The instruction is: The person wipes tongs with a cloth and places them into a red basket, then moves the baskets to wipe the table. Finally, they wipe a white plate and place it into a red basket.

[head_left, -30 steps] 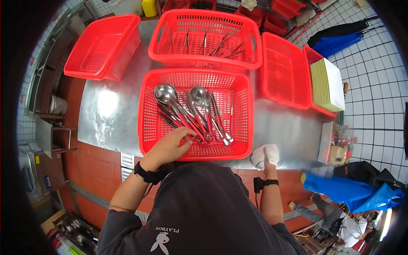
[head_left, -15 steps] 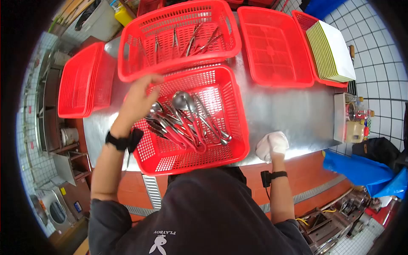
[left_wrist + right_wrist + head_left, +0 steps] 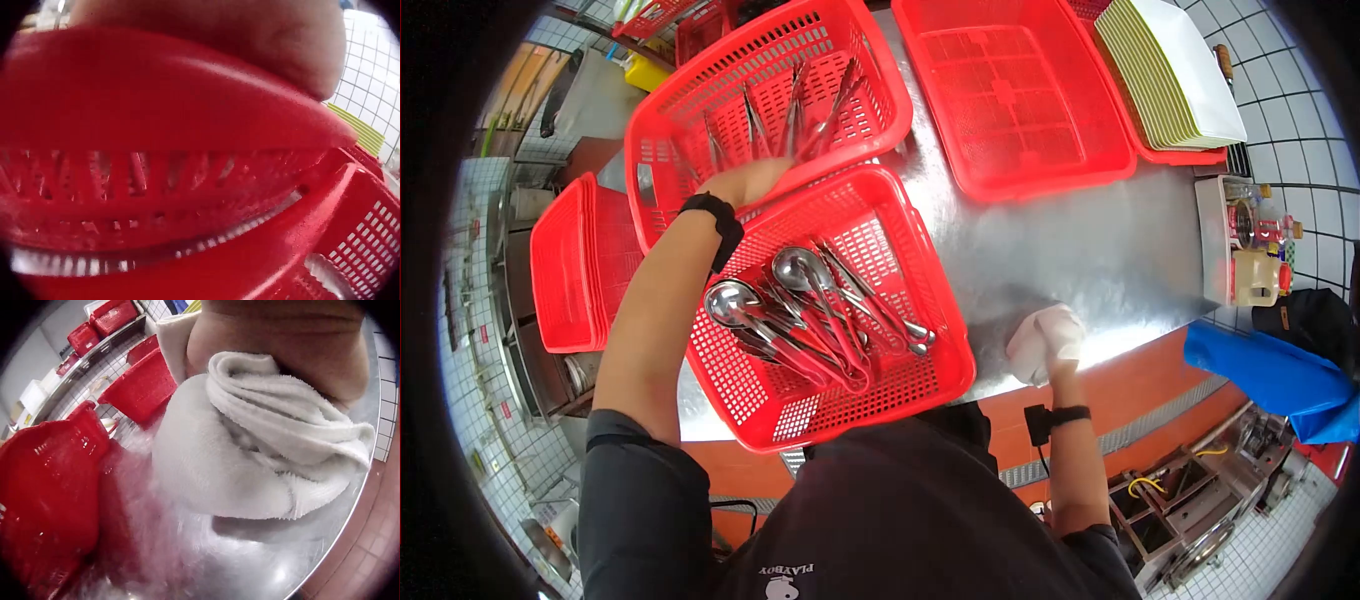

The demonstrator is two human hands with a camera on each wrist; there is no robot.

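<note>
Left hand [image 3: 760,182] at far basket's [image 3: 892,100] near rim; fingers hidden, grip unreadable. Right hand [image 3: 1062,370] grasps cloth [image 3: 1030,345]. Tongs [image 3: 793,112] in far basket, ladles [image 3: 802,268] among utensils in near basket [image 3: 943,300]. Seems partway; remainder unclear.

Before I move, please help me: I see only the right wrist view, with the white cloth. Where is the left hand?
Observer: The left hand is at the near rim of the far basket; its fingers are hidden.
Operator: Thank you. What does this basket contain?
Observer: Several metal tongs show inside it.
Operator: And the basket nearer to the person, please?
Observer: The near basket holds two ladles among red-handled utensils.
</note>
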